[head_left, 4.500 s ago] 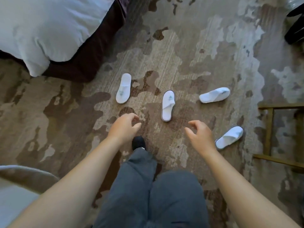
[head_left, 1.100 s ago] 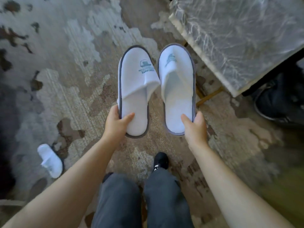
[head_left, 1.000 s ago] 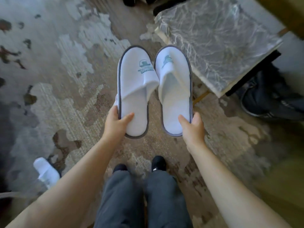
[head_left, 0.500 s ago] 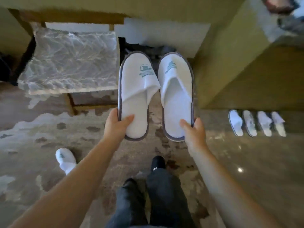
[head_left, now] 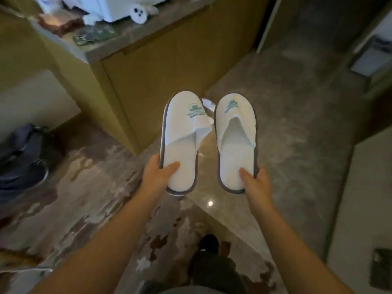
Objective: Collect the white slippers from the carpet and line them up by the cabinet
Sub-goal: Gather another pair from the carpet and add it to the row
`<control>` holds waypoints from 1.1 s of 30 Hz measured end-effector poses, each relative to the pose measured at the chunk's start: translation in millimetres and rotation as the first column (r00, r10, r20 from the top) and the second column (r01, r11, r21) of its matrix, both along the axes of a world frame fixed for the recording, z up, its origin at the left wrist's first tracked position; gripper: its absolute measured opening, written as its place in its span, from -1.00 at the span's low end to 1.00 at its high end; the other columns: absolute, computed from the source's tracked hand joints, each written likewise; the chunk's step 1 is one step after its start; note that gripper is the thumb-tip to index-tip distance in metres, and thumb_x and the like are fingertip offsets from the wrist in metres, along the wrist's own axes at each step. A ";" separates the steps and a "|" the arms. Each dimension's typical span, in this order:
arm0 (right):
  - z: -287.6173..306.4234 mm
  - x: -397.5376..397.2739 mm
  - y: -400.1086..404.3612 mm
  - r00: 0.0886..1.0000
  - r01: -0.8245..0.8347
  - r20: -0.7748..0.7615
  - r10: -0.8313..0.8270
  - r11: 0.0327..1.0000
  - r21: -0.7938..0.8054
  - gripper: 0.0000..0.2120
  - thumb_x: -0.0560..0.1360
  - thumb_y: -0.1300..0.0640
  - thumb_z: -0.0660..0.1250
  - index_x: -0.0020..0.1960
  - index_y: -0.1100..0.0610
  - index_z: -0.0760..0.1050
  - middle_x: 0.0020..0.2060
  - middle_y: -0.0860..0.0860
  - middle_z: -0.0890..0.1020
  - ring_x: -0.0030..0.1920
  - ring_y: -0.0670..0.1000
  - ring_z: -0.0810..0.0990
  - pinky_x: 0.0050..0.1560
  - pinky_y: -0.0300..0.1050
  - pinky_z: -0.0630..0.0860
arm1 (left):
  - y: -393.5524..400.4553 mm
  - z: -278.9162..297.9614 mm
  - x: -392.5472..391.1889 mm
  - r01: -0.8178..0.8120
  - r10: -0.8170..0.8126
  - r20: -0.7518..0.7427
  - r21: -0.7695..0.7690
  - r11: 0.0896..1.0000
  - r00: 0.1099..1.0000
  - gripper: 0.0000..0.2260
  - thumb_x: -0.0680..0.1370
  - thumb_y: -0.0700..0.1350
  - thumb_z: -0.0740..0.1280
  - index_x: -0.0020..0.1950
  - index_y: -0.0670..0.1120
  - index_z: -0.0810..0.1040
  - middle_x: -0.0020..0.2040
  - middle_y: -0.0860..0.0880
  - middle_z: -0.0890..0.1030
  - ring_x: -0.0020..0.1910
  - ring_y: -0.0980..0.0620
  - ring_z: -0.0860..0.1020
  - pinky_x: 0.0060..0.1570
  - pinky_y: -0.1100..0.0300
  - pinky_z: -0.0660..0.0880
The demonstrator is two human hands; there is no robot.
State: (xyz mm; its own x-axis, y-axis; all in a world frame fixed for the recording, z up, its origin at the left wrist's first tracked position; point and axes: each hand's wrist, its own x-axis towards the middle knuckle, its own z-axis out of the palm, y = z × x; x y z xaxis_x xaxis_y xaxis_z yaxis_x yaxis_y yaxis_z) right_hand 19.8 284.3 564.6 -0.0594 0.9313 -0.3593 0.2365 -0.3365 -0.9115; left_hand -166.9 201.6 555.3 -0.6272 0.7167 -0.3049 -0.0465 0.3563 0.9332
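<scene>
Head view: left hand [head_left: 157, 177] is gripping the heel of the left slipper [head_left: 182, 141], right hand [head_left: 255, 183] is gripping the heel of the right slipper [head_left: 235, 143]. Both slippers are hanging side by side in the air, toes pointing toward the cabinet [head_left: 161, 66], just off its corner, above the floor [head_left: 297, 124].

Both arms outstretched, left hand [head_left: 156, 174] and right hand [head_left: 255, 183] each in closed grip.
</scene>
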 end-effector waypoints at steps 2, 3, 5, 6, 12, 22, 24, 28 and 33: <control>2.5 25.1 46.4 0.998 0.062 0.013 -0.062 0.998 0.025 -0.84 0.47 0.23 0.25 0.02 0.15 0.31 -0.09 0.04 0.47 -0.08 0.02 0.46 -0.14 -0.11 0.43 | 55.5 1.4 22.5 0.051 -0.051 -0.005 -0.005 0.999 0.999 -0.73 0.46 -0.16 0.33 0.15 -0.14 0.46 0.01 -0.07 0.53 -0.04 -0.04 0.50 -0.14 0.09 0.46; 3.2 35.7 68.0 0.996 0.082 0.021 -0.083 0.996 0.039 -0.85 0.47 0.24 0.25 0.01 0.15 0.31 -0.11 0.04 0.47 -0.08 0.03 0.47 -0.16 -0.12 0.43 | 81.7 2.2 31.7 0.061 -0.061 0.010 -0.004 0.998 0.998 -0.70 0.46 -0.17 0.33 0.18 -0.17 0.46 0.03 -0.08 0.53 -0.02 -0.05 0.50 -0.11 0.06 0.46; 3.6 54.0 106.3 0.992 0.122 0.038 -0.124 0.992 0.041 -0.83 0.47 0.24 0.25 0.05 0.18 0.35 -0.08 0.06 0.48 -0.06 0.05 0.48 -0.12 -0.08 0.43 | 127.5 2.6 47.0 0.084 -0.083 0.057 -0.008 0.996 0.995 -0.67 0.45 -0.17 0.34 0.20 -0.18 0.45 0.06 -0.09 0.54 0.02 -0.07 0.51 -0.13 0.09 0.47; 3.6 60.6 123.8 0.989 0.141 0.043 -0.142 0.989 0.036 -0.79 0.47 0.24 0.25 0.09 0.20 0.36 -0.07 0.06 0.48 -0.07 0.04 0.48 -0.09 -0.06 0.43 | 148.4 3.1 53.0 0.106 -0.105 0.079 -0.005 0.994 0.991 -0.66 0.46 -0.15 0.34 0.21 -0.17 0.44 0.07 -0.08 0.53 0.03 -0.06 0.51 -0.17 0.15 0.48; -12.1 67.8 242.6 0.976 0.213 0.042 -0.213 0.977 0.003 -0.70 0.46 0.23 0.26 0.18 0.24 0.37 -0.04 0.06 0.49 -0.09 0.02 0.48 -0.04 -0.03 0.46 | 278.0 -5.4 57.8 0.153 -0.146 0.130 -0.047 0.987 0.981 -0.58 0.46 -0.10 0.33 0.29 -0.15 0.37 0.20 -0.13 0.51 0.16 -0.11 0.48 0.06 -0.01 0.49; 2.9 16.5 506.0 0.968 0.242 0.066 -0.243 0.970 0.014 -0.78 0.46 0.24 0.27 0.08 0.20 0.36 -0.07 0.06 0.48 -0.11 0.01 0.47 -0.07 -0.06 0.42 | 562.8 3.6 6.6 0.219 -0.212 0.142 -0.033 0.975 0.967 -0.62 0.46 -0.15 0.33 0.25 -0.20 0.41 0.19 -0.19 0.53 0.16 -0.16 0.50 0.04 0.01 0.48; 9.7 14.2 547.7 0.963 0.261 0.063 -0.262 0.965 0.023 -0.79 0.46 0.24 0.27 0.08 0.20 0.36 -0.07 0.06 0.48 -0.10 0.01 0.47 -0.07 -0.08 0.41 | 613.6 9.9 4.7 0.242 -0.236 0.141 -0.027 0.970 0.961 -0.63 0.47 -0.15 0.32 0.25 -0.19 0.40 0.19 -0.18 0.53 0.15 -0.14 0.50 0.04 0.03 0.47; 9.5 18.4 631.8 0.963 0.261 0.062 -0.262 0.965 0.018 -0.83 0.47 0.24 0.26 0.02 0.14 0.33 -0.07 0.04 0.48 -0.15 -0.06 0.47 -0.05 -0.09 0.41 | 702.1 7.4 6.5 0.267 -0.262 0.132 -0.022 0.963 0.956 -0.61 0.48 -0.13 0.31 0.27 -0.21 0.39 0.22 -0.21 0.52 0.16 -0.16 0.49 0.09 -0.03 0.48; -7.8 22.6 756.9 0.981 0.184 0.066 -0.183 0.983 -0.017 -0.67 0.49 0.22 0.25 0.22 0.25 0.31 -0.01 0.03 0.45 -0.01 -0.01 0.44 0.01 -0.10 0.41 | 807.0 -18.9 10.1 0.186 -0.178 0.172 -0.034 0.982 0.969 -0.63 0.49 -0.15 0.28 0.27 -0.21 0.37 0.22 -0.23 0.51 0.17 -0.18 0.49 0.16 -0.10 0.46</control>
State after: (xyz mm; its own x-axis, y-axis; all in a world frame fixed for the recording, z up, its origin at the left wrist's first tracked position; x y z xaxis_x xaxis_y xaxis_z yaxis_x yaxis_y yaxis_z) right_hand 42.3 1041.2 556.8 0.1355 0.9157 -0.3784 0.2260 -0.4004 -0.8880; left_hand -156.8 1008.6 536.4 -0.4247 0.7956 -0.4321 -0.1308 0.4183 0.8988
